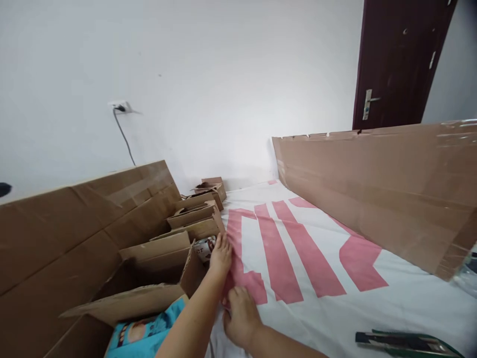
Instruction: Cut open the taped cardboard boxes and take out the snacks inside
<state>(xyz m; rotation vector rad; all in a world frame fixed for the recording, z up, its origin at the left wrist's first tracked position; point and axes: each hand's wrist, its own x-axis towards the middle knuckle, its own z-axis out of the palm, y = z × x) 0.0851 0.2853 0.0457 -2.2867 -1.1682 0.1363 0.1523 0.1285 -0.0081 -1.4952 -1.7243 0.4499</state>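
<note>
My left hand (221,253) lies against the right side of a row of cardboard boxes, its fingers stretched forward at the cloth's edge. Beside it, a printed package (204,247) shows in one box. Nearer to me, my right hand (242,317) is low over the cloth with red shapes (279,253), its fingers curled and thumb tucked in. What it pinches, if anything, is hidden. An open cardboard box (149,271) stands left of my left hand. Below that box, a blue package (149,330) lies in another box, partly behind my left forearm.
A tall cardboard panel (380,184) borders the cloth on the right, and another panel (85,219) stands on the left. A box cutter (406,342) lies at the lower right. Smaller boxes (210,189) continue toward the wall. Beyond are a socket (119,107) and a dark door (395,64).
</note>
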